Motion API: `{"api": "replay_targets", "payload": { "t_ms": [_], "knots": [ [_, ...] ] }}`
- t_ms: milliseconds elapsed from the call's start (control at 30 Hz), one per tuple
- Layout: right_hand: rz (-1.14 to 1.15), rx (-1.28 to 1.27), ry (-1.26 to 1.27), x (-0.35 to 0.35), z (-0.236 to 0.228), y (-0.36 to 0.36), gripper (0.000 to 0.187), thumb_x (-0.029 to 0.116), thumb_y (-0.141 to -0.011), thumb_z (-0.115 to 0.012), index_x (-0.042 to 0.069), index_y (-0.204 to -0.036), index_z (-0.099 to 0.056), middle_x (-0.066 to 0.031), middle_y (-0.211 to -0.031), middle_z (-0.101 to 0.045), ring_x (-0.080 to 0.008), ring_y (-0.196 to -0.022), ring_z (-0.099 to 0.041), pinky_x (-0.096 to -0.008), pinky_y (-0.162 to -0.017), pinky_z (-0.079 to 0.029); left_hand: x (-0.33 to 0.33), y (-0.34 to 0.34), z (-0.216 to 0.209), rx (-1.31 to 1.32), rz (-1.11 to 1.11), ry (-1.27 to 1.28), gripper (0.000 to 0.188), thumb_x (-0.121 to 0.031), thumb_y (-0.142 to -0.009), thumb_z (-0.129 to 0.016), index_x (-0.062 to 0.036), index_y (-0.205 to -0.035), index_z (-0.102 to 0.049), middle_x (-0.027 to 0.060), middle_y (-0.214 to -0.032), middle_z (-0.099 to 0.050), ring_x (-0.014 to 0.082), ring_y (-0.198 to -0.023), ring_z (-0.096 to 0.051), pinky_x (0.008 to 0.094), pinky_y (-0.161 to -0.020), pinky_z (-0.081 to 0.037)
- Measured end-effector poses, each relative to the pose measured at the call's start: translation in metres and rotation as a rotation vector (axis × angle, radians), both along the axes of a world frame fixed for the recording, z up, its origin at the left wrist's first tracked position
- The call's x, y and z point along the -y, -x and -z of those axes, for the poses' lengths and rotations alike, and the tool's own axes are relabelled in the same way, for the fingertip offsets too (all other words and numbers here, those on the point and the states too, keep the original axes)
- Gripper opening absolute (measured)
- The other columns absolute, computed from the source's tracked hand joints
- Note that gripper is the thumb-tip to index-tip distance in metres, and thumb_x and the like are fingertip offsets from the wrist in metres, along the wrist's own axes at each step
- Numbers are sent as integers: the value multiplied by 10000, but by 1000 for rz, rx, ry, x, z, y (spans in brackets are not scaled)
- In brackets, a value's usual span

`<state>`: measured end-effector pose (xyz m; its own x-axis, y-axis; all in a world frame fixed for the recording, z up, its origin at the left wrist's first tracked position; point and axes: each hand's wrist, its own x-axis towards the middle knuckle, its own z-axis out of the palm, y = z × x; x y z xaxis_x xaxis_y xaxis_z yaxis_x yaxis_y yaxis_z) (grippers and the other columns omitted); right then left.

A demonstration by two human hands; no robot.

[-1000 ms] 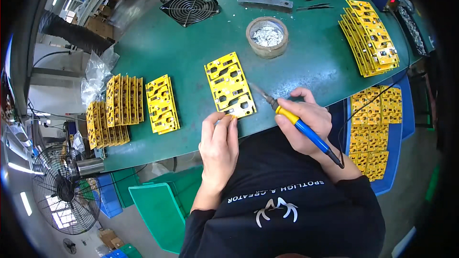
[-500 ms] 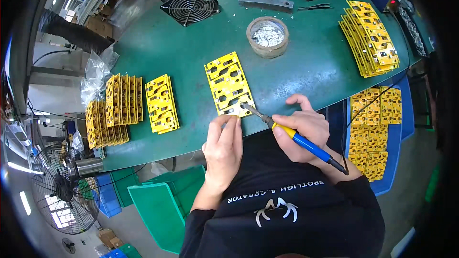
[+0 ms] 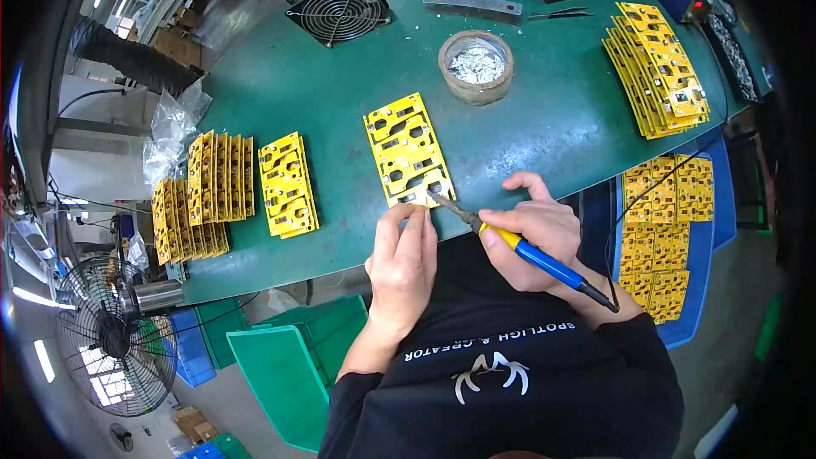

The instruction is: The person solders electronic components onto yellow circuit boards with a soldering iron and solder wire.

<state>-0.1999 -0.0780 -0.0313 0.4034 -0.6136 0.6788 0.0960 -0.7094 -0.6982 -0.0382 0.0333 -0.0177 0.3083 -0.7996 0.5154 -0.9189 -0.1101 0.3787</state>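
Observation:
A yellow circuit board panel (image 3: pixel 406 146) with cut-outs and small dark parts lies on the green table before me. My right hand (image 3: pixel 544 234) is closed round a soldering iron (image 3: pixel 548 262) with a blue and yellow handle. Its metal tip points left and meets the panel's near end. At that same near edge, my left hand (image 3: pixel 399 268) has thumb and fingers pinched together close to the tip. Whatever sits between those fingertips is too small to make out.
Left of the panel lie another yellow panel (image 3: pixel 289 185) and rows of stacked panels (image 3: pixel 221 178). Beyond stand a round tub of silvery scraps (image 3: pixel 476 66), a metal bar (image 3: pixel 473 7), tweezers (image 3: pixel 561 13) and a square fan (image 3: pixel 340 7). More panels (image 3: pixel 659 72) lean at right, above a blue bin (image 3: pixel 701 263).
The iron's tip and my right hand have shifted slightly left and down along the panel's near end. My left hand has moved a little to the right.

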Motion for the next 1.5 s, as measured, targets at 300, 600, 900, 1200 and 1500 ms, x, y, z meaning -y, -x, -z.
{"api": "replay_targets", "payload": {
  "t_ms": [300,600,900,1200,1500],
  "knots": [
    [-23,19,-32,-3,2,-2,132,-19,-770,-766,-31,-902,-767,-80,-625,-676,-187,-500,-631,-492,-899,-574,1,1,-1,37,20,22,172,3,-878,-807,2,-1044,-762,116,-1052,-718,282,-803,-742,367,-665,-598],
    [-28,18,-25,-3,2,-3,138,-28,-765,-770,-21,-903,-760,-69,-609,-663,-187,-491,-622,-486,-892,-582,2,0,1,28,22,16,161,3,-879,-805,5,-1034,-761,113,-1045,-716,277,-789,-735,368,-658,-595],
    [-29,20,-26,-3,2,-3,136,-33,-766,-765,-19,-902,-765,-63,-596,-645,-186,-479,-604,-491,-896,-581,1,-3,1,15,4,-4,201,-13,-898,-802,-10,-1095,-763,107,-1103,-690,239,-734,-723,360,-630,-580],
    [-27,25,-40,-4,2,-3,134,-29,-773,-761,-22,-906,-762,-73,-618,-670,-185,-488,-612,-493,-908,-578,-1,-7,5,14,25,-21,246,13,-897,-795,-19,-1137,-756,109,-1135,-689,216,-698,-710,358,-605,-566],
    [-37,21,-36,-3,2,-2,123,-11,-786,-758,-17,-909,-763,-76,-621,-674,-187,-483,-609,-492,-896,-579,-2,-14,10,14,64,-70,309,20,-904,-765,-21,-1207,-727,128,-1182,-676,316,-875,-754,403,-664,-632]
  ]
}}
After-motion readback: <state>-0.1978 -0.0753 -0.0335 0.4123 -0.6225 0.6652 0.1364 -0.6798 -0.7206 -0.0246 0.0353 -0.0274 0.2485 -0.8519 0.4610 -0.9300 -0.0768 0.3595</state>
